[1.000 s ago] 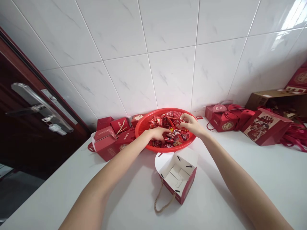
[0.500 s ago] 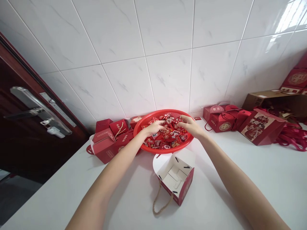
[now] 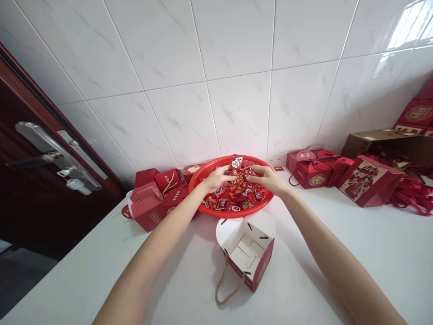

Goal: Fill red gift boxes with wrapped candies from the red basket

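Note:
Over a round red basket point(image 3: 216, 214) of red-wrapped candies point(image 3: 233, 198), my two hands face each other. My left hand point(image 3: 218, 179) has its fingers closed on red candy packets at the basket's left middle. From the right, my right hand point(image 3: 265, 178) grips red packets too, its thumb and fingers round their edge. The packets point(image 3: 237, 174) between the hands are raised above the pile. Just in front of the basket stands an open gift box point(image 3: 248, 250), white inside and red outside, its rope handle hanging toward me. Nothing lies inside it.
Red gift boxes point(image 3: 149, 203) stand left of the basket. On the right are more red boxes point(image 3: 313, 171), a tilted printed box point(image 3: 368, 180), red ribbons point(image 3: 412, 194) and a cardboard carton point(image 3: 358, 141). A tiled wall point(image 3: 237, 108) rises behind; a dark door point(image 3: 40, 203) is at left.
Both hands have closed on candy packets and lifted them slightly from the pile, drawing nearer each other. The gift box has stayed in place.

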`<action>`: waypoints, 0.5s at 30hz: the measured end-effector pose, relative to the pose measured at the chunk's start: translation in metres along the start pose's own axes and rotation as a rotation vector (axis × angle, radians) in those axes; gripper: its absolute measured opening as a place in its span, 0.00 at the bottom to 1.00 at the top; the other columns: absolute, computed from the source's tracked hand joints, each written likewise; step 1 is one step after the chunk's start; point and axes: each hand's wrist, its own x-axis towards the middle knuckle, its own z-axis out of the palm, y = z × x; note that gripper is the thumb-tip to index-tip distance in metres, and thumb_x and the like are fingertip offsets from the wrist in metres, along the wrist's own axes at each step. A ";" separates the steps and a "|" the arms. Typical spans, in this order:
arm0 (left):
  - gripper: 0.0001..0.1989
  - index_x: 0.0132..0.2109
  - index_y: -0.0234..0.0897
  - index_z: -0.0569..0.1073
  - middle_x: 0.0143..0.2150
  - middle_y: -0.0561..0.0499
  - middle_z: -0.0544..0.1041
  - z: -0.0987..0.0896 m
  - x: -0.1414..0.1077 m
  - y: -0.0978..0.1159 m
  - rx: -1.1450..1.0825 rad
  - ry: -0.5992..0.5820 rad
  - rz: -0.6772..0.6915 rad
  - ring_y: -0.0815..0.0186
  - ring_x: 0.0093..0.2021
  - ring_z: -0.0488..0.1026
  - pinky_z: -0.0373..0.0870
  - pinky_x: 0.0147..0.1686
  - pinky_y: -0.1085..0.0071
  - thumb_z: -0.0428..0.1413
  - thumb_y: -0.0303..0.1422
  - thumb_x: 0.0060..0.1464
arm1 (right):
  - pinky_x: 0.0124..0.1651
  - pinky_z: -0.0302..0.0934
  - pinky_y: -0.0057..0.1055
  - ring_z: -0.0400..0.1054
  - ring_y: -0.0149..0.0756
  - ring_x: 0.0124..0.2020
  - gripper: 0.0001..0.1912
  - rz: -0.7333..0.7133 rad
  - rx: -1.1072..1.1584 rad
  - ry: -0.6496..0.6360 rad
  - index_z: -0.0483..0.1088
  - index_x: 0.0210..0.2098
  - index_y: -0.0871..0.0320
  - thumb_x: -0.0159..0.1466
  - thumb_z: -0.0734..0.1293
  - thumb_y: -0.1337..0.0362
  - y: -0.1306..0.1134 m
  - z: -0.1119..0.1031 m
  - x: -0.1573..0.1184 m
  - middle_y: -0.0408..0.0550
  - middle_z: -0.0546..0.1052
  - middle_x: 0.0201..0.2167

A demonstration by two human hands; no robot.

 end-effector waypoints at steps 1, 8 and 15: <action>0.25 0.48 0.34 0.77 0.47 0.44 0.81 0.000 0.000 0.001 -0.007 -0.004 0.000 0.57 0.47 0.78 0.75 0.49 0.58 0.72 0.28 0.40 | 0.33 0.56 0.33 0.60 0.32 0.29 0.20 0.002 -0.003 -0.026 0.64 0.26 0.57 0.55 0.72 0.48 0.000 0.000 0.000 0.40 0.66 0.26; 0.19 0.38 0.32 0.79 0.36 0.48 0.81 0.003 -0.002 0.004 0.071 0.061 -0.092 0.62 0.39 0.77 0.74 0.40 0.65 0.73 0.36 0.39 | 0.31 0.56 0.33 0.60 0.33 0.28 0.22 -0.009 -0.051 -0.046 0.67 0.23 0.57 0.52 0.75 0.47 0.007 0.000 0.002 0.40 0.66 0.22; 0.20 0.33 0.32 0.78 0.32 0.48 0.81 0.001 0.000 0.004 0.078 0.078 -0.135 0.65 0.33 0.76 0.72 0.33 0.69 0.74 0.39 0.36 | 0.37 0.62 0.35 0.64 0.35 0.31 0.18 0.025 -0.028 -0.037 0.70 0.26 0.58 0.49 0.76 0.51 0.007 -0.001 0.003 0.41 0.68 0.25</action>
